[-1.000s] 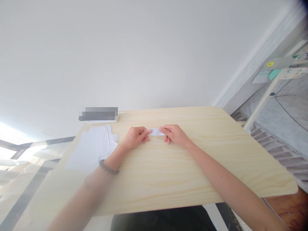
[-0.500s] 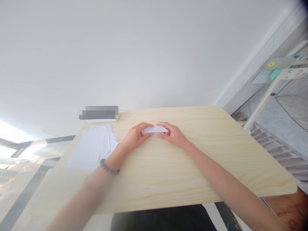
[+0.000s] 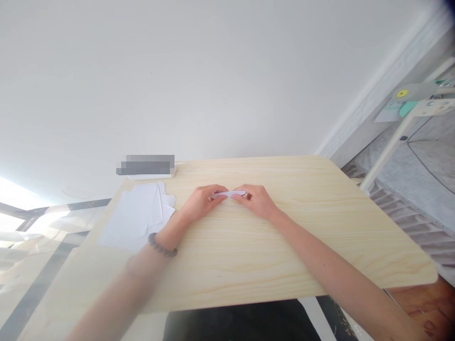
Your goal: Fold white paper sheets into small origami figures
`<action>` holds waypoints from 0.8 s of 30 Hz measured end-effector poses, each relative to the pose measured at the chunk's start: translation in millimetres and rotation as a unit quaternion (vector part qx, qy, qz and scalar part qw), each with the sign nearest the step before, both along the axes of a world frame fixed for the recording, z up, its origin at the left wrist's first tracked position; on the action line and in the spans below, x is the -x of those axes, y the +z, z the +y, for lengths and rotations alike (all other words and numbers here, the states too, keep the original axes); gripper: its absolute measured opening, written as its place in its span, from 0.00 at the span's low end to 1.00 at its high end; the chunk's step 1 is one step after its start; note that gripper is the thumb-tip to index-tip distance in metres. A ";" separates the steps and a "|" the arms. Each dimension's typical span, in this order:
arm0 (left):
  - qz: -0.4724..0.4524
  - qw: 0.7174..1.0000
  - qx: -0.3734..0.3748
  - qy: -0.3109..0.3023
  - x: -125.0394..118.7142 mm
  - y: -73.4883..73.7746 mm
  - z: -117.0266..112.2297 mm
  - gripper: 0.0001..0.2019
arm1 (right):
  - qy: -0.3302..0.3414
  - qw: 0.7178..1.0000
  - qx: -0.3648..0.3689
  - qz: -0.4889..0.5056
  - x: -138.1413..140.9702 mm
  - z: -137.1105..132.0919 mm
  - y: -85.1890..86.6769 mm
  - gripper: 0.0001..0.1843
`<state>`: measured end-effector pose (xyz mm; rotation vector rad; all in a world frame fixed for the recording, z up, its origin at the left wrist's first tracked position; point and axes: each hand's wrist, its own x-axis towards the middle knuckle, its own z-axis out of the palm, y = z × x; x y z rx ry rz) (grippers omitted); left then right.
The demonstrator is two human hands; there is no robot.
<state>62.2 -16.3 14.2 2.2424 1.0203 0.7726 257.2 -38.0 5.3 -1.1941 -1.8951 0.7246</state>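
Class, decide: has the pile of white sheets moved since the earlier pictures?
No; judged against the far edge of the tabletop, the white sheets have shifted neither way.

Left hand, right hand apparently pinching.

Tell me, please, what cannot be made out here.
In the head view:
Details of the white paper: too small, partly covered by left grip and right grip.
White object: top masked by grey pixel blocks.
Paper sheets: count hidden by overlap.
Left forearm: hazy, cut off by the bottom edge.
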 end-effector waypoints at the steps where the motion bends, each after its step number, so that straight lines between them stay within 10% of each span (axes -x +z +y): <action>1: -0.002 1.000 -0.002 0.000 -0.2 0.4 0.0 0.12 | 0.000 1.000 0.008 0.002 0.2 -0.2 0.1 0.13; 24: 0.035 0.999 -0.025 -0.001 2.1 4.2 3.7 0.10 | 0.016 0.978 -0.134 -0.160 -5.3 -0.4 0.6 0.07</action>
